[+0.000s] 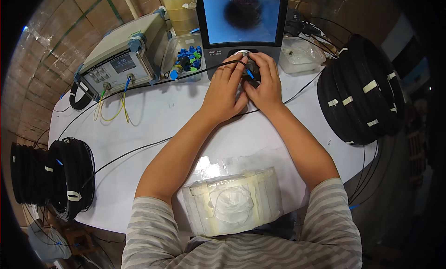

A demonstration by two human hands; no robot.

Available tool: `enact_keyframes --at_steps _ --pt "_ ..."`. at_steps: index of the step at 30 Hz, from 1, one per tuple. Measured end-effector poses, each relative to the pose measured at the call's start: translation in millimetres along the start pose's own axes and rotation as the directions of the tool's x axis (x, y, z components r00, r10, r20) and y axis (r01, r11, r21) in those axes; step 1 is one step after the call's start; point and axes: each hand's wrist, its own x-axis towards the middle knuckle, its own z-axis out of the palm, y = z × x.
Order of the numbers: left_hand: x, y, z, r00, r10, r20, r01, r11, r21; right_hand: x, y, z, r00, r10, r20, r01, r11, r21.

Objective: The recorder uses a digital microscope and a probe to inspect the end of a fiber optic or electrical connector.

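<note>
- Both hands meet at the base of the screen unit [241,25], upper centre of frame.
- Left hand [224,90] grip closed, pinching the thin black cable [139,149] at the port.
- Right hand [266,81] grip closed on the blue plug [250,74], at the round socket.
- Screen shows a dark blurred blob: looks like inspection is under way, not finished.
- Grey meter [125,58] at upper left has yellow leads plugged in.
- Cable coils [360,90] sit at both worktop [153,116] edges; I judge more remain.

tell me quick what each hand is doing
Left hand: closed on thin black cable.
Right hand: pinching small blue connector.
</note>
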Motion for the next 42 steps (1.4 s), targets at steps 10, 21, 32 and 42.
enact_keyframes --at_steps 10,21,32,42 --pt "3.2 2.7 0.0 1.0 0.012 0.008 -0.012 1.0 -0.027 -1.3 1.0 0.4 1.0 -0.016 -0.019 0.016 1.0 0.006" --pt "3.9 2.4 1.1 0.999 0.036 -0.011 -0.036 0.999 -0.019 -0.3 1.3 -0.6 1.0 -0.005 -0.011 0.005 1.0 0.004" --pt "-3.0 3.9 -2.3 0.997 -0.08 0.017 0.081 0.991 -0.104 -5.1 10.9 -9.2 0.998 0.052 0.021 -0.054 0.992 0.114" --pt "-6.8 -2.6 -2.9 0.997 -0.08 0.005 0.08 0.996 -0.036 -5.7 15.2 -8.5 0.968 0.251 -0.024 -0.239 0.945 0.222"
